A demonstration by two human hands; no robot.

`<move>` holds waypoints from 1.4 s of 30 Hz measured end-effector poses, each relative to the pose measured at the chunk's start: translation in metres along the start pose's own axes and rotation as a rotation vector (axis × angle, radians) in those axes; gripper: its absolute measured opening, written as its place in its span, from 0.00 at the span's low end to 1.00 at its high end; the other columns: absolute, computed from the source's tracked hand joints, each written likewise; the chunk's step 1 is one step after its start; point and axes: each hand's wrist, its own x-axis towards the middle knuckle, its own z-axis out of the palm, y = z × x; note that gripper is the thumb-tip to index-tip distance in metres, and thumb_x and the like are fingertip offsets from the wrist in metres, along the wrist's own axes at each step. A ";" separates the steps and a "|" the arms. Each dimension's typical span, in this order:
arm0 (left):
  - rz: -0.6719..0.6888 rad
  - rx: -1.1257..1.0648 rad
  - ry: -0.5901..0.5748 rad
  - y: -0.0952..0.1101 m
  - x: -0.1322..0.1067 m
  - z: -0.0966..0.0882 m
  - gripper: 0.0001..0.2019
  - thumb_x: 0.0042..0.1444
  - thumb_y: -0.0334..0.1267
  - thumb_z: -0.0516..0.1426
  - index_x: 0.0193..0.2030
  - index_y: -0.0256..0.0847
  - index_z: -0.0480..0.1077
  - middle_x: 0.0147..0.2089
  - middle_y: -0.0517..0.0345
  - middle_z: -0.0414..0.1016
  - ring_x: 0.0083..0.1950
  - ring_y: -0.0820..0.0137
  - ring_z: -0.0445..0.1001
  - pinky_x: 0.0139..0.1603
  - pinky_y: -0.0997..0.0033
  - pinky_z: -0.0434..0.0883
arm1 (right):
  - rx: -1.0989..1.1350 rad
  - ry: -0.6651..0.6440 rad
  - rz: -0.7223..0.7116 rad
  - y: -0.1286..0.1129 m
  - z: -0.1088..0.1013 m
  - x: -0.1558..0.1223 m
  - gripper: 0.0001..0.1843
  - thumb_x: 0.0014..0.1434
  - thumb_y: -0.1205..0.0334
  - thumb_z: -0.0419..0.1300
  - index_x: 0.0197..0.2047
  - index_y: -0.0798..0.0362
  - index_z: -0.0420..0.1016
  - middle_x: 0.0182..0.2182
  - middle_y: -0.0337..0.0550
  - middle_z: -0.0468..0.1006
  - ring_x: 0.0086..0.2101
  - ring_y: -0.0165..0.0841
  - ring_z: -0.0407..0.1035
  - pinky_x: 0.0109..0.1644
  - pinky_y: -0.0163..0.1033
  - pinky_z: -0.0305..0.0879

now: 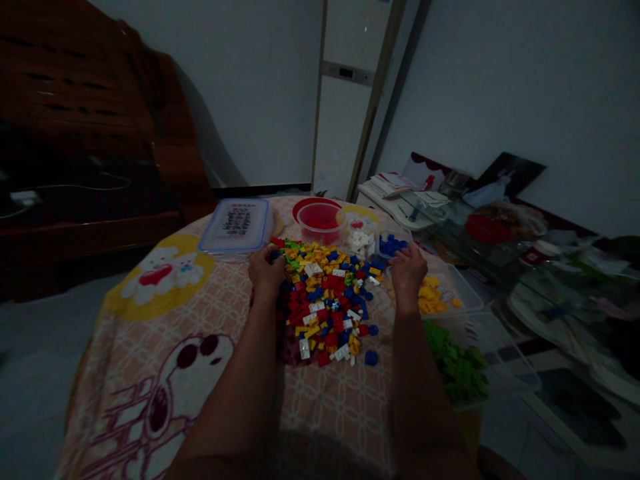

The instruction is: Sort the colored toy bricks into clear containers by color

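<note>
A mixed pile of toy building bricks (330, 300) in red, yellow, blue, white and green lies on the cloth-covered table. At its upper left edge is my left hand (266, 272), fingers curled in, with a small dark piece by the fingertips that is too dim to name. My right hand (409, 272) is over the near edge of a clear box of blue bricks (393, 244). Its fingers are slightly bent and apart, and I see nothing held in them. White bricks (361, 243) fill a clear box just left of the blue ones.
Yellow bricks (431, 295) and green bricks (457, 363) lie in clear boxes at the right. A clear round tub (320, 215) sits by a red basin (300, 203) at the back. Back left is a blue-rimmed lidded box (236, 227). A cluttered glass table (450, 233) adjoins on the right.
</note>
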 end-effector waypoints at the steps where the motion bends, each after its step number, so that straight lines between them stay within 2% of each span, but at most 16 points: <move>1: -0.002 0.000 0.001 0.000 0.000 0.000 0.16 0.49 0.35 0.60 0.45 0.41 0.79 0.41 0.55 0.76 0.44 0.64 0.73 0.55 0.61 0.71 | -0.035 -0.009 -0.019 0.001 0.000 0.001 0.33 0.51 0.72 0.52 0.62 0.65 0.69 0.52 0.60 0.78 0.46 0.38 0.76 0.44 0.36 0.74; 4: -0.003 -0.003 0.004 0.000 0.000 0.000 0.16 0.48 0.35 0.61 0.45 0.41 0.79 0.40 0.56 0.76 0.44 0.64 0.73 0.55 0.61 0.71 | -0.170 -0.105 -0.053 0.001 -0.002 0.002 0.24 0.53 0.67 0.54 0.53 0.62 0.78 0.42 0.54 0.82 0.42 0.38 0.78 0.45 0.37 0.73; 7: 0.005 0.007 0.002 0.000 0.000 -0.001 0.16 0.49 0.36 0.61 0.45 0.41 0.79 0.41 0.55 0.76 0.44 0.64 0.73 0.55 0.61 0.71 | -0.326 -0.287 -0.072 -0.003 -0.005 -0.002 0.16 0.53 0.65 0.56 0.41 0.59 0.82 0.32 0.49 0.83 0.35 0.36 0.77 0.41 0.35 0.71; 11: 0.001 0.010 -0.005 0.000 0.000 0.000 0.16 0.49 0.36 0.61 0.45 0.40 0.79 0.40 0.55 0.76 0.43 0.64 0.73 0.54 0.61 0.71 | -0.501 -0.562 -0.088 -0.014 -0.010 -0.014 0.10 0.52 0.69 0.57 0.29 0.59 0.81 0.20 0.44 0.77 0.25 0.31 0.73 0.32 0.32 0.63; 15: -0.008 0.000 -0.003 -0.001 0.000 0.001 0.16 0.49 0.36 0.61 0.46 0.41 0.79 0.40 0.55 0.76 0.42 0.64 0.73 0.53 0.62 0.71 | -0.599 -0.711 -0.076 -0.021 -0.013 -0.021 0.07 0.50 0.71 0.58 0.27 0.58 0.79 0.16 0.41 0.74 0.20 0.27 0.67 0.28 0.31 0.57; 19: -0.011 -0.007 -0.001 -0.002 0.000 0.001 0.16 0.49 0.36 0.60 0.46 0.41 0.79 0.40 0.56 0.76 0.42 0.65 0.73 0.53 0.62 0.71 | -0.687 -0.775 -0.098 -0.024 -0.014 -0.022 0.07 0.51 0.70 0.59 0.28 0.58 0.80 0.17 0.43 0.75 0.21 0.28 0.68 0.29 0.31 0.58; 24: -0.001 0.003 -0.007 0.002 -0.001 -0.002 0.15 0.49 0.36 0.60 0.45 0.42 0.79 0.40 0.56 0.77 0.44 0.64 0.73 0.55 0.62 0.71 | -0.804 -0.862 -0.087 -0.031 -0.013 -0.027 0.07 0.52 0.69 0.63 0.34 0.59 0.82 0.23 0.46 0.79 0.26 0.30 0.73 0.31 0.30 0.61; 28: -0.013 0.008 -0.016 0.004 -0.001 -0.002 0.16 0.49 0.36 0.60 0.46 0.41 0.79 0.40 0.55 0.77 0.44 0.64 0.73 0.54 0.62 0.71 | -0.899 -0.901 -0.154 -0.037 -0.010 -0.033 0.11 0.50 0.72 0.64 0.38 0.57 0.83 0.28 0.48 0.82 0.32 0.33 0.76 0.34 0.30 0.63; 34: -0.008 0.004 -0.012 0.001 0.000 -0.001 0.16 0.49 0.36 0.60 0.46 0.40 0.79 0.40 0.54 0.76 0.43 0.63 0.73 0.53 0.62 0.71 | -0.940 -0.875 -0.246 -0.036 -0.005 -0.034 0.11 0.52 0.74 0.62 0.38 0.59 0.83 0.31 0.53 0.83 0.35 0.36 0.77 0.36 0.31 0.63; 38: -0.014 -0.008 -0.013 0.000 0.000 0.000 0.17 0.49 0.37 0.60 0.46 0.40 0.79 0.40 0.54 0.77 0.44 0.64 0.73 0.53 0.62 0.71 | -0.876 -0.874 -0.249 -0.033 -0.008 -0.032 0.10 0.54 0.72 0.59 0.36 0.59 0.83 0.28 0.53 0.82 0.33 0.36 0.77 0.37 0.32 0.63; 42: 0.001 0.001 -0.016 -0.001 0.000 0.000 0.16 0.49 0.37 0.60 0.46 0.41 0.79 0.41 0.54 0.77 0.45 0.63 0.73 0.54 0.62 0.71 | -0.772 -0.767 -0.204 -0.024 -0.011 -0.025 0.10 0.52 0.71 0.59 0.34 0.59 0.82 0.27 0.51 0.81 0.34 0.36 0.77 0.38 0.32 0.65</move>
